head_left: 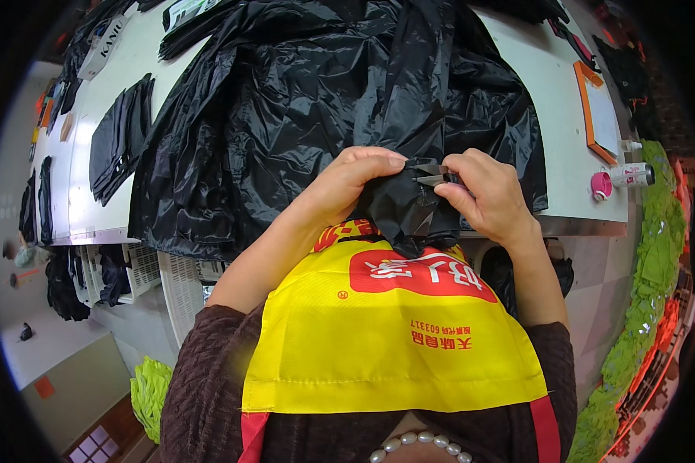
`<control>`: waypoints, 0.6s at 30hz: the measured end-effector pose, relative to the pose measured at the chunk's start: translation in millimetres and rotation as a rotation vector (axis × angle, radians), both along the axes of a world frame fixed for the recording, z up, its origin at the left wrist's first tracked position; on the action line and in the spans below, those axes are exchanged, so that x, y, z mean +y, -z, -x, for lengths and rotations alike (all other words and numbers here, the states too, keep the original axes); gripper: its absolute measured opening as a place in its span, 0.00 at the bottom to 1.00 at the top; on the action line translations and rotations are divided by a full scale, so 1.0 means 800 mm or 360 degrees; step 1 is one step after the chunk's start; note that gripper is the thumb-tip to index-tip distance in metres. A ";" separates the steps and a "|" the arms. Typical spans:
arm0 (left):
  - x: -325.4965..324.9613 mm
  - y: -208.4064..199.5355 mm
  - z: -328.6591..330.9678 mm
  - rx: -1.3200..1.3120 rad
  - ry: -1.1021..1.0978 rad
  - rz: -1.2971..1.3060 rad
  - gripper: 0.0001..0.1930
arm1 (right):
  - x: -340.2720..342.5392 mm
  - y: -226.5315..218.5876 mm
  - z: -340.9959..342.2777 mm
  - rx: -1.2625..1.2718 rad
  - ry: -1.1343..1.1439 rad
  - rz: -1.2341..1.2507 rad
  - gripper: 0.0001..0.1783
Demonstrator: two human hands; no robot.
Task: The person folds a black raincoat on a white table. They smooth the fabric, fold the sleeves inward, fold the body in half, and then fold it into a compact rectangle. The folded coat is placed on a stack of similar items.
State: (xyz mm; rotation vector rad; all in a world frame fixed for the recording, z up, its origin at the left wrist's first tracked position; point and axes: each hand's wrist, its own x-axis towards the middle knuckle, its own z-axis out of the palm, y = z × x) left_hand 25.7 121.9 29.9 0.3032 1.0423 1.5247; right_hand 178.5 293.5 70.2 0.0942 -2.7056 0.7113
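Observation:
A shiny black garment (301, 100) is spread over the work table and hangs over its front edge toward me. My left hand (346, 184) pinches a black edge of it between thumb and fingers, close to my body. In my right hand (488, 194) is a small pair of metal thread snips (432, 179), gripped between thumb and fingers. Their blades are parted and point left, at the black cloth beside my left thumb. Whether a thread lies between the blades is too small to tell. I wear a yellow apron (332, 332) below the garment.
Folded black pieces (122, 139) lie on the white table (85, 166) at left, with a white box (104, 48) behind. At right are an orange-edged board (596, 112), a bottle (633, 175) and a pink roll (601, 185). White crates (179, 293) stand below. Green cloth (633, 309) is heaped at far right.

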 end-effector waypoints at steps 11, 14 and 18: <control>-0.003 0.003 -0.001 -0.0040 -0.0006 0.0036 0.10 | 0.000 0.016 0.006 0.0256 -0.0088 -0.0140 0.11; 0.000 0.003 -0.001 -0.0050 -0.0029 0.0033 0.10 | 0.012 0.024 -0.005 0.0213 0.0309 0.1137 0.12; -0.001 0.008 0.003 0.0095 0.0157 -0.0010 0.10 | 0.017 0.061 -0.001 0.0009 0.0269 0.1733 0.16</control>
